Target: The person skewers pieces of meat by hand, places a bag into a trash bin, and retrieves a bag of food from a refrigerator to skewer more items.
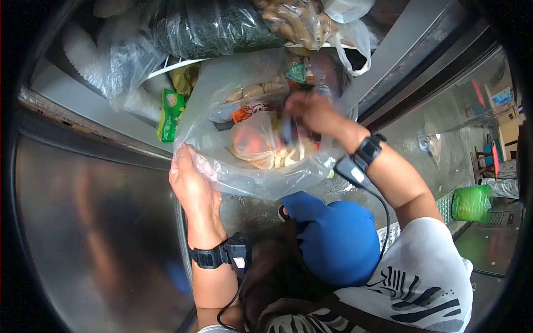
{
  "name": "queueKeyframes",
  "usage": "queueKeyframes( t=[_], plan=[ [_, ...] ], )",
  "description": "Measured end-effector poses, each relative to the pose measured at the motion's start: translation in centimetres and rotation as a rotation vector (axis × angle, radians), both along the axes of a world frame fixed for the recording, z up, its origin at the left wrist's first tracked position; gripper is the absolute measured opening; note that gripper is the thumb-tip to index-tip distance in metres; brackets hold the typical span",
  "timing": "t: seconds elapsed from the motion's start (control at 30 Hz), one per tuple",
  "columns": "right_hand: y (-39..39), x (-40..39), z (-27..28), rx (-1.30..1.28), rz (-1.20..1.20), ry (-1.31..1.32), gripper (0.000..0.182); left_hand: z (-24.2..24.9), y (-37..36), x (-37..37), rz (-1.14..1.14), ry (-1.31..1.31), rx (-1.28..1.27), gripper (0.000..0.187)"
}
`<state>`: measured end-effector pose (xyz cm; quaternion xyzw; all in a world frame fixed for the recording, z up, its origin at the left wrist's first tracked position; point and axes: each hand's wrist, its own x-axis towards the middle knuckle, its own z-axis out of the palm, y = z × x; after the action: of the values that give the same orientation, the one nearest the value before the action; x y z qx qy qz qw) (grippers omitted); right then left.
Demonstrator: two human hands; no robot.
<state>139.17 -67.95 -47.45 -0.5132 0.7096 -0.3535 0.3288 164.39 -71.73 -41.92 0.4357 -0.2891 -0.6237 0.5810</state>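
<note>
While the left hand grips the left edge of the clear bag, the right hand overlies packets, its grip indiscernible.

Prob. comm. kitchen: steel fridge

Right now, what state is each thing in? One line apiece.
Large clear bag: mouth open, goods inside
Left hand: closed on the bag's rim
Right hand: at the bag's mouth, blurred; grip can't be told
Green packet: upright; sealed or not, can't tell
Metal door: open
White bag: handle loop hanging down
</note>
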Motion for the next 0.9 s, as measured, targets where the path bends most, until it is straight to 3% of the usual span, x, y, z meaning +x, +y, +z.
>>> queueKeyframes(
  t=[0.03, 0.07, 0.1, 0.2, 0.27, 0.33, 0.4, 0.43, 0.5, 0.53, 0.63, 0.7, 0.77, 0.8, 0.9],
  plan=[
    [0.6, 0.1, -2.1, -0.248, 0.333, 0.593, 0.006, 0.0, 0.2, -0.2, -0.011, -0.005, -0.03, 0.018],
    [2.1, 1.6, -1.6, -0.235, 0.469, 0.641, 0.007, 0.0, 0.5, -0.3, -0.015, -0.005, -0.027, 0.018],
    [3.7, 2.4, -0.7, -0.173, 0.486, 0.508, 0.008, -0.1, 0.9, -0.4, -0.039, -0.036, -0.023, 0.018],
    [4.5, 2.2, 1.2, -0.012, 0.431, 0.495, 0.01, -0.2, 1.2, -0.3, -0.058, -0.069, -0.005, 0.019],
    [2.7, 0.2, 2.5, 0.209, 0.374, 0.28, 0.012, 0.3, 1.1, -0.3, -0.005, -0.074, 0.015, 0.02],
    [-1.0, -4.7, 0.3, -0.137, 0.713, 0.809, 0.018, 0.9, 0.6, 0.0, -0.012, -0.083, 0.003, 0.02],
    [-5.5, -6.2, 0.4, 0.284, 0.269, 0.853, 0.025, 1.2, 0.5, 0.0, -0.018, -0.097, -0.014, 0.02],
    [-6.5, -6.5, -0.2, 0.285, 0.266, 0.854, 0.025, 1.4, 0.5, -0.1, -0.02, -0.096, -0.015, 0.02],
    [-8.4, -6.6, -1.5, 0.343, -0.023, 0.856, 0.029, 1.6, 0.5, -0.2, -0.012, -0.099, 0.0, 0.02],
    [-7.7, -4.7, 0.7, 0.496, -0.051, 0.799, 0.031, 1.7, 0.5, -0.1, -0.013, -0.095, -0.003, 0.02],
    [-10.2, -7.7, -5.1, 0.376, -0.167, 0.879, 0.035, 1.5, 0.4, 0.5, -0.006, -0.11, 0.009, 0.019],
    [-10.4, -8.4, -5.6, 0.471, -0.05, 0.78, 0.038, 1.3, 0.1, 1.2, -0.017, -0.108, -0.01, 0.019],
    [-9.3, -7.1, -3.3, 0.266, -0.218, 0.736, 0.037, 1.3, -0.1, 1.1, -0.001, -0.124, -0.002, 0.019],
    [-8.9, -6.9, -2.6, 0.261, -0.18, 0.746, 0.035, 1.2, -0.1, 1.0, 0.013, -0.139, 0.008, 0.019],
    [-11.1, -10.0, -8.3, 0.216, -0.154, 0.826, 0.036, 1.0, -0.2, 1.3, -0.046, -0.09, 0.011, 0.018]
  ],
)
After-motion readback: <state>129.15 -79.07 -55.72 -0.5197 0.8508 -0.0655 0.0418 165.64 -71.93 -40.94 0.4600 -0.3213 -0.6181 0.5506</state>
